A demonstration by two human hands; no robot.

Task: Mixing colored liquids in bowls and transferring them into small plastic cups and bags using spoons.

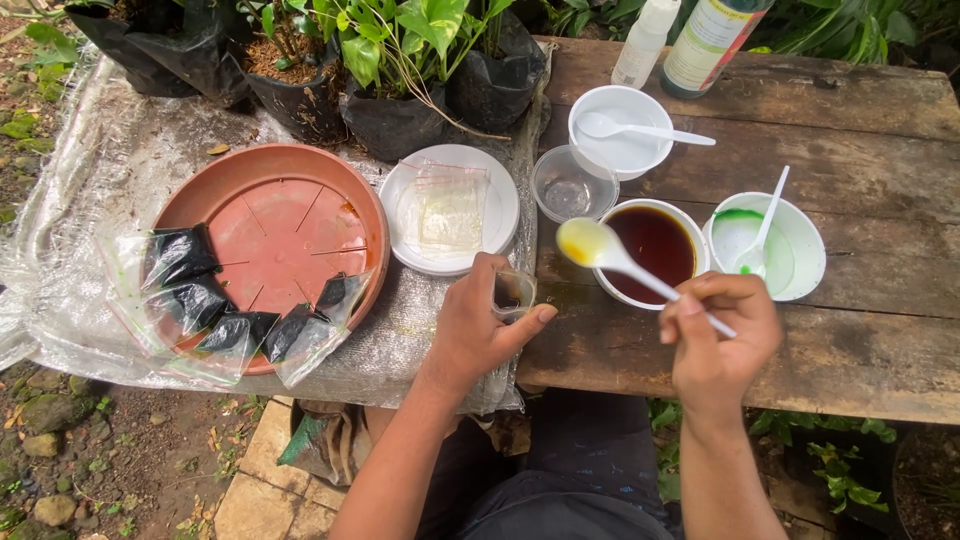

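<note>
My left hand [478, 325] grips a small clear plastic cup [513, 292] at the edge of the wooden table [870, 350]. My right hand [718, 335] pinches the handle of a white plastic spoon [608, 252], whose bowl carries yellowish liquid and hovers just right of the cup. Behind the spoon stands a white bowl of dark brown liquid [654, 246]. A white bowl with green residue and a spoon [768, 244] sits to its right.
A terracotta saucer [285, 225] holds several small bags of dark liquid [200, 300] along its rim. A white plate with clear bags [450, 208], an empty clear cup [568, 184], a white bowl with spoon [620, 130], two bottles [710, 35] and potted plants [395, 70] stand behind.
</note>
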